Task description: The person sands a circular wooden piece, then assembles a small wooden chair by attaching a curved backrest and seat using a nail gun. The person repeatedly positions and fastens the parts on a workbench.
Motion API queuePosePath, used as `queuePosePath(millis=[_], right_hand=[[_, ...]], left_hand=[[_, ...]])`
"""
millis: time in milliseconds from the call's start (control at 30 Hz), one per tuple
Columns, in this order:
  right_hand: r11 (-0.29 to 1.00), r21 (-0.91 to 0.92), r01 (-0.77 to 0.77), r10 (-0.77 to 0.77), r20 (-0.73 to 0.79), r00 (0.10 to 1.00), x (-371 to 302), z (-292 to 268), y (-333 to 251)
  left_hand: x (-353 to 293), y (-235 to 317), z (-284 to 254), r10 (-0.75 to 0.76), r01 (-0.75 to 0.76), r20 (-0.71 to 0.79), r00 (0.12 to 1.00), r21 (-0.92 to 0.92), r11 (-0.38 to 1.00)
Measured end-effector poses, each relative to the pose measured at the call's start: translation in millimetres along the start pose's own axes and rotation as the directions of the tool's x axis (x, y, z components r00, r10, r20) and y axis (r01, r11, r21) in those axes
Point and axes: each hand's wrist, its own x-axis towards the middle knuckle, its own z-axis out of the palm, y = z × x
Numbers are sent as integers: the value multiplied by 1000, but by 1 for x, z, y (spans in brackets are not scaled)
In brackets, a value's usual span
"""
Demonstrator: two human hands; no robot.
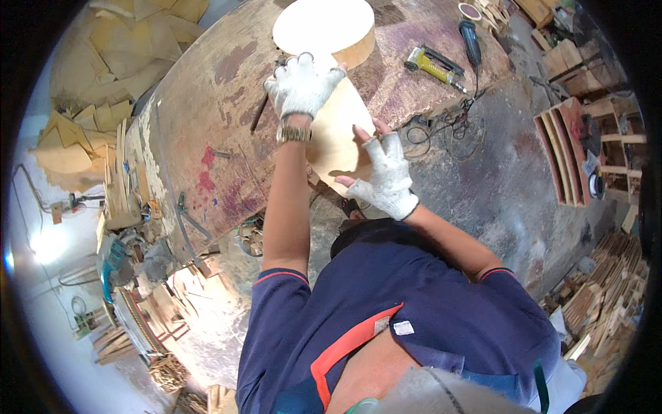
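Observation:
A pale, thin wooden panel [338, 134] with a curved outline lies at the near edge of the worktable, between my hands. My left hand [302, 86], in a white fingerless glove, rests over the panel's far left part with its thumb and fingers apart. At the panel's right edge, my right hand [386, 172], gloved the same way, has spread fingers and thumb; whether they all touch it I cannot tell. Just beyond my left hand stands a rounded wooden form [324, 27] with a bright white top. A dark rod [260, 112] lies left of that hand.
A yellow-green air stapler [434, 67] and an angle grinder [470, 43] lie on the stained worktable [238, 114], at the far right. Cables [452, 127] hang off its edge. Slatted wooden frames [562, 155] and scrap piles [600, 297] are on the right, thin sheets [131, 48] far left.

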Motion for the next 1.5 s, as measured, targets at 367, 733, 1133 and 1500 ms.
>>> queuePosePath(millis=[367, 733, 1133, 1500], right_hand=[[985, 43, -166, 171, -141, 975, 18, -61, 126], [642, -766, -21, 182, 125, 975, 172, -18, 370], [888, -165, -429, 442, 565, 697, 161, -107, 205], [996, -5, -93, 63, 770, 635, 161, -190, -29]], left_hand=[[-130, 44, 3, 11, 9, -240, 971, 79, 997], [-192, 65, 21, -3, 22, -328, 945, 56, 998], [-196, 71, 15, -57, 43, -241, 969, -62, 997], [-190, 69, 18, -18, -10, -280, 960, -101, 995]])
